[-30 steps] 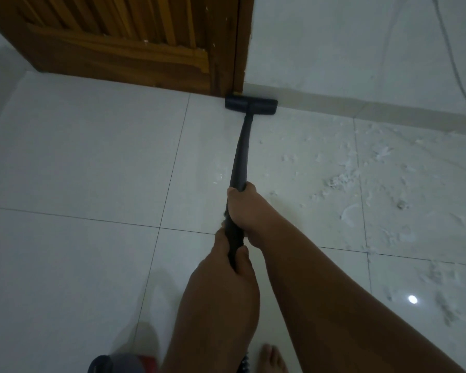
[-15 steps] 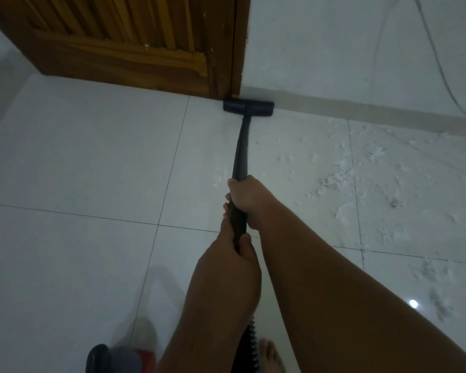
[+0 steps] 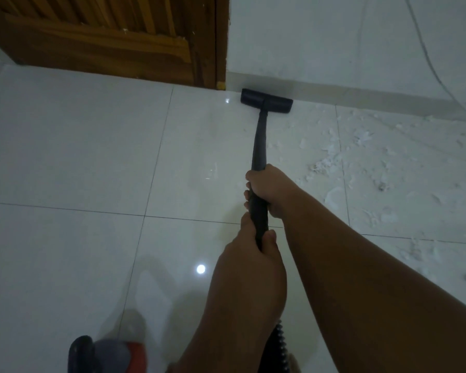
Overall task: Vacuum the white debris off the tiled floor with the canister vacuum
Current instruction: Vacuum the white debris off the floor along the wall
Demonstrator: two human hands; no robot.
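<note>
Head view. Black wand [image 3: 259, 146]: gripped by both hands, right hand [image 3: 269, 191] ahead, left hand [image 3: 253, 265] behind, fingers wrapped tight around it. Floor head [image 3: 266, 100]: on the tiled floor [image 3: 78, 157] against the skirting, now clear to the right of the door frame [image 3: 221, 41] instead of at its foot. White debris [image 3: 361, 168]: right of the wand, unchanged. Canister [image 3: 105, 356]: bottom edge; ribbed hose [image 3: 280, 348] beside it.

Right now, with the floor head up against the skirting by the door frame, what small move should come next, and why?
Probably sweep the floor head sideways to the right along the skirting. It sits on nearly clean tile, while the white debris lies thick just to its right. Both the right hand and left hand grip the wand, so a short swing should do.
</note>
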